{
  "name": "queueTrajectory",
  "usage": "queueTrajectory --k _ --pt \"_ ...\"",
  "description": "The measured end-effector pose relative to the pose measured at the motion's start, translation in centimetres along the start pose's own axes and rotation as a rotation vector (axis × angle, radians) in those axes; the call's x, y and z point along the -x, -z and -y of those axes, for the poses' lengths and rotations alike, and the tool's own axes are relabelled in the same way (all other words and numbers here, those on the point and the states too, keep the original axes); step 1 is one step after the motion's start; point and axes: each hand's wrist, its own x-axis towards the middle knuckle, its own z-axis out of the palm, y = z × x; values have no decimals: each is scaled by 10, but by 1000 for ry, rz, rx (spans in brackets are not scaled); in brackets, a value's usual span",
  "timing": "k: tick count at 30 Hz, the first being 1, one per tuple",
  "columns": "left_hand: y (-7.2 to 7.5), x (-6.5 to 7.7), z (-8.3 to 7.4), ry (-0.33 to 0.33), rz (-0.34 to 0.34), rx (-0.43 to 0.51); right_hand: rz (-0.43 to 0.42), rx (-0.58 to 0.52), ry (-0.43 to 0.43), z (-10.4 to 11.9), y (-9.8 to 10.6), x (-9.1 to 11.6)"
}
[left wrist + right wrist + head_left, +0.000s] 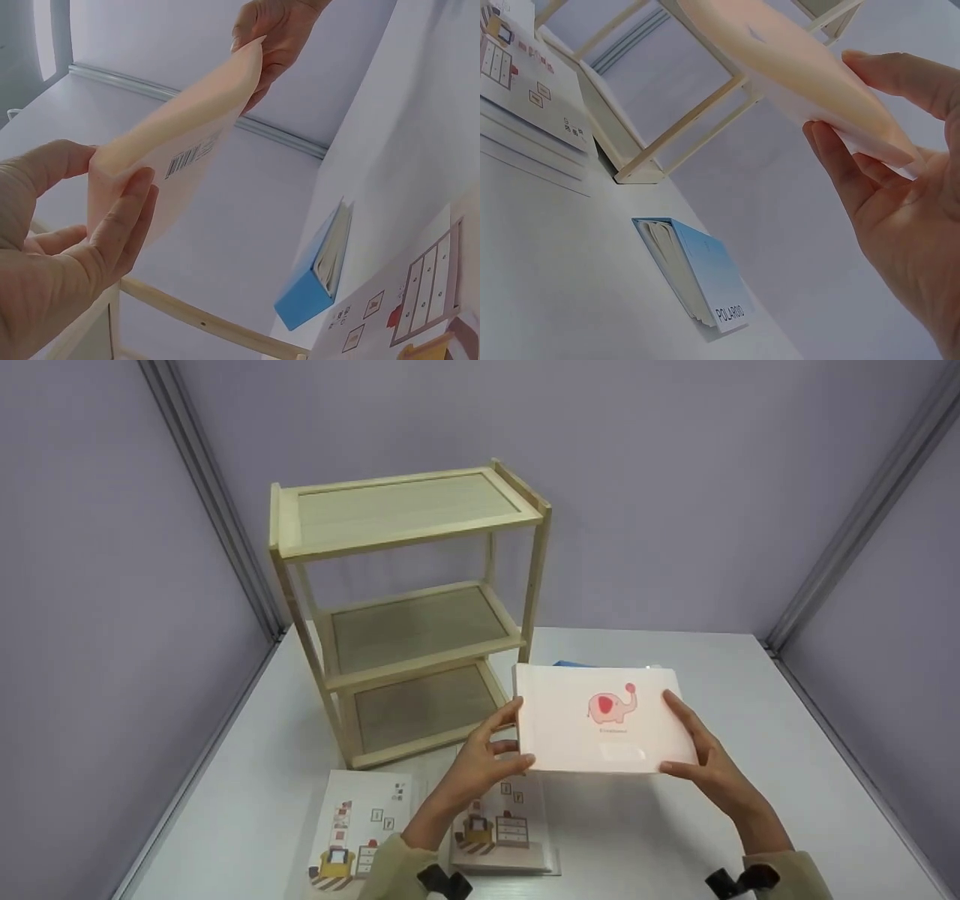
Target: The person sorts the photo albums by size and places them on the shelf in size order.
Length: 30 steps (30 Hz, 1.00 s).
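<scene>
A pale pink album (555,720) with an elephant drawn on its cover is held up above the table, cover toward the head camera. My left hand (478,765) grips its left edge, thumb on the front and fingers behind. At the opposite edge my right hand (720,780) pinches it in the same way. The left wrist view shows a barcode (191,155) on the back of the album. Below the left hand lies a stack of white booklets (506,844) with furniture drawings, partly hidden by that hand. A similar booklet (360,829) lies to its left.
A three-tier wooden shelf (412,544) stands at the back left of the white table (750,705). Behind the pink album, mostly hidden in the head view, a blue album (716,274) marked POLAROID lies on the table. Grey-lilac panels (675,495) enclose the table.
</scene>
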Motion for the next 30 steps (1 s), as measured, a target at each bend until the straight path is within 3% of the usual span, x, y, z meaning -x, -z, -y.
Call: queueTrajectory --k 12,23,30 --pt "7 2 -7 -44 38 19 38 -33 10 3 -1 -1" --pt "9 4 -12 -57 31 14 6 -2 21 7 -4 -6" --pt "10 5 -16 -56 31 60 -13 -7 31 10 -7 -9"
